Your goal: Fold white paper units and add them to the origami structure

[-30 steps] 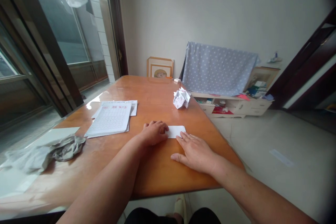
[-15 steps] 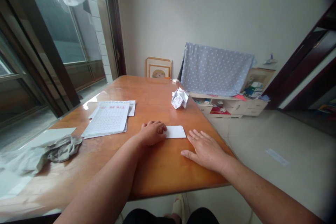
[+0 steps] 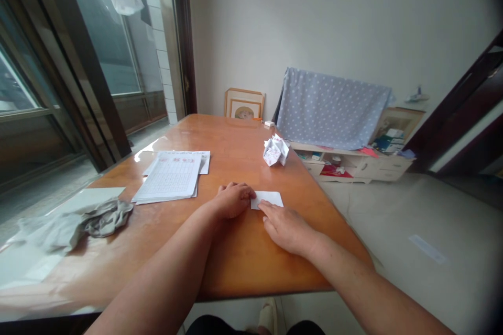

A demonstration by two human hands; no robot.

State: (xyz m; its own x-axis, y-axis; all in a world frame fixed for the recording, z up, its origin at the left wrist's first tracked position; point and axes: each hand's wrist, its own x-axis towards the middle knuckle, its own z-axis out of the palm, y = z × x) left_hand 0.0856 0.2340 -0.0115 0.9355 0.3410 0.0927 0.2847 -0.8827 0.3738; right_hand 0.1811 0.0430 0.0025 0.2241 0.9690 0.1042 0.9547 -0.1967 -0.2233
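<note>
A small white piece of folded paper (image 3: 272, 197) lies flat on the wooden table in front of me. At its left edge is my left hand (image 3: 234, 200), fingers curled and thumb side pressed against the paper. My right hand (image 3: 290, 227) rests palm down, its outstretched fingertips on the paper's near edge and the rest of it on the table. Beyond the hands sits a crumpled, printed paper ball (image 3: 276, 149). To the left is a stack of printed sheets (image 3: 168, 178) with red writing at the top.
A grey cloth (image 3: 108, 217) lies bunched at the table's left side, over a pale sheet. A small white object (image 3: 269, 123) is at the far edge of the table (image 3: 223, 138). Behind stand framed pictures (image 3: 244, 104) and a low white cabinet (image 3: 365, 168) beneath a dotted blue-grey cloth (image 3: 334, 110).
My right hand has moved left from beside the paper, and its fingertips now lie on it. My left hand stays at the paper's left edge. The view has shifted slightly.
</note>
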